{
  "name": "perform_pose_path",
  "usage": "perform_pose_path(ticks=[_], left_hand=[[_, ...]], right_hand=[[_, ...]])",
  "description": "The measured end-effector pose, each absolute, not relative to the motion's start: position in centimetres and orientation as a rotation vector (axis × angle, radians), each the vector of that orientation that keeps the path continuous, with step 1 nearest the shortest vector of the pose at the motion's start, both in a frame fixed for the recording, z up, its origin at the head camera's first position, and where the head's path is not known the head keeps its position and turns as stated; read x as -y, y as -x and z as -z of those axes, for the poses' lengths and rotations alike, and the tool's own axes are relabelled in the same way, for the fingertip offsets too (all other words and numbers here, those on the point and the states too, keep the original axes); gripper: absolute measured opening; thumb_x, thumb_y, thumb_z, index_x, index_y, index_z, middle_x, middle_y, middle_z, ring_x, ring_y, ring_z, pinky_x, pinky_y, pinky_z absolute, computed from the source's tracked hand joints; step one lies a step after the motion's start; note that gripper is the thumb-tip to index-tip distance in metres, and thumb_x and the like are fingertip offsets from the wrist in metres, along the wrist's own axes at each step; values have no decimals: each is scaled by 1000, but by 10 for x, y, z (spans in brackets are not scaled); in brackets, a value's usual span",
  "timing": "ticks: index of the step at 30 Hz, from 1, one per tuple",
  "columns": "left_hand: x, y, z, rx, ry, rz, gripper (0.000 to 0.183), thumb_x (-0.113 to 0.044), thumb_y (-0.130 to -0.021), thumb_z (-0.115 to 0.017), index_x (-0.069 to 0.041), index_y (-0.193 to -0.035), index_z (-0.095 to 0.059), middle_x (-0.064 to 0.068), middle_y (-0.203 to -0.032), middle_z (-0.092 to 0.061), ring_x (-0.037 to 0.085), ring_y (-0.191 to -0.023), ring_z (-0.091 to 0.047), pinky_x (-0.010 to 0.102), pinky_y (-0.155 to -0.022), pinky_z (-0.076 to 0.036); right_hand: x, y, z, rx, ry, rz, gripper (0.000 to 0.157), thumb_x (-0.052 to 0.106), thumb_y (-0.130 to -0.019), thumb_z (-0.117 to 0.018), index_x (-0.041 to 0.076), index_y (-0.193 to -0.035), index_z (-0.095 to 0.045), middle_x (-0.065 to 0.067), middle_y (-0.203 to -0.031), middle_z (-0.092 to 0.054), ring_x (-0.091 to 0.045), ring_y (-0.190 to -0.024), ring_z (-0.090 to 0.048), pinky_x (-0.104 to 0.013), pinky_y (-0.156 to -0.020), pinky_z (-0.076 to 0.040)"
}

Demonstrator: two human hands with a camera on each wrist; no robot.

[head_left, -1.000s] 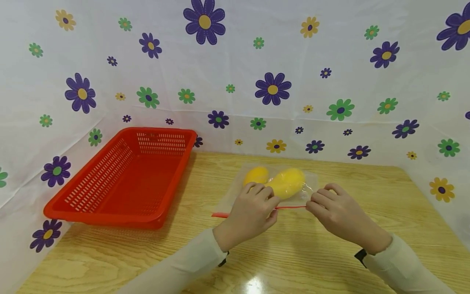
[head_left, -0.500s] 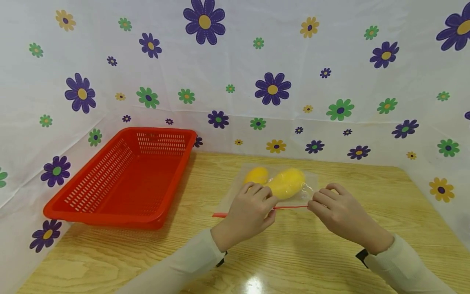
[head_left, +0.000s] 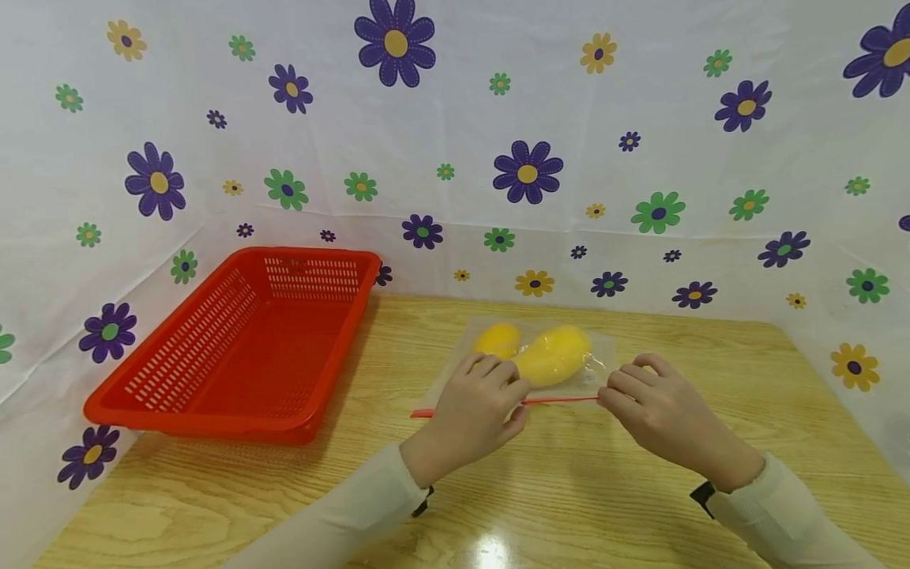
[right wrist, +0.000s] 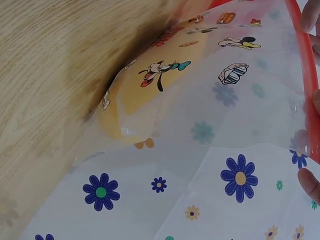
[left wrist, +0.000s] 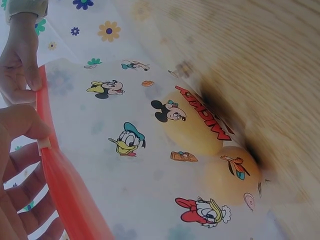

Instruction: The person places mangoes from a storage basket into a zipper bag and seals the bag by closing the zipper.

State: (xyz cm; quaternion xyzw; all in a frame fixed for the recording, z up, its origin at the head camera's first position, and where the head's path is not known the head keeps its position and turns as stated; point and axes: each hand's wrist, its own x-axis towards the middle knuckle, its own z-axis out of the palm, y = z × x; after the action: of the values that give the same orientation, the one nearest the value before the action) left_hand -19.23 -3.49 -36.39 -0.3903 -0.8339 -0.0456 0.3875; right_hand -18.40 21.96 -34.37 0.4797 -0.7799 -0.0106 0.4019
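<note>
A clear zip bag (head_left: 600,348) printed with cartoon figures lies on the table, its red zip edge (head_left: 562,401) facing me. Inside show smooth yellow fruit-like pieces, a rounded one (head_left: 500,340) at left and a longer, pear-like one (head_left: 557,356) at right. My left hand (head_left: 469,411) pinches a small pale slider (left wrist: 44,143) on the zip, thumb beneath and fingers over it. At the zip's right end my right hand (head_left: 661,415) pinches the edge. The left hand hides part of the zip and the bag's near side in the head view.
A red slotted plastic basket (head_left: 323,363) stands at the left of the wood-grain table (head_left: 604,498). Behind and at both sides hangs a white flowered cloth (head_left: 455,134). A dark band (head_left: 704,499) shows at the right wrist.
My left hand has slid a little to the left along the zip, and more red edge shows between the hands. The right hand has barely shifted, still gripping its end.
</note>
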Motion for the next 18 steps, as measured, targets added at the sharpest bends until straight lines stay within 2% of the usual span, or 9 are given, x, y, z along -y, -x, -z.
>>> perform_pose_path(ticks=[18], left_hand=[[40, 194, 364, 2035, 1006, 97, 9, -23, -71, -72, -19, -72, -63, -6, -81, -63, 13, -78, -59, 28, -80, -47]], right_hand=[[-222, 185, 344, 1972, -1194, 1, 47, 25, -103, -30, 9, -74, -63, -2, -69, -61, -17, -65, -57, -39, -68, -50]])
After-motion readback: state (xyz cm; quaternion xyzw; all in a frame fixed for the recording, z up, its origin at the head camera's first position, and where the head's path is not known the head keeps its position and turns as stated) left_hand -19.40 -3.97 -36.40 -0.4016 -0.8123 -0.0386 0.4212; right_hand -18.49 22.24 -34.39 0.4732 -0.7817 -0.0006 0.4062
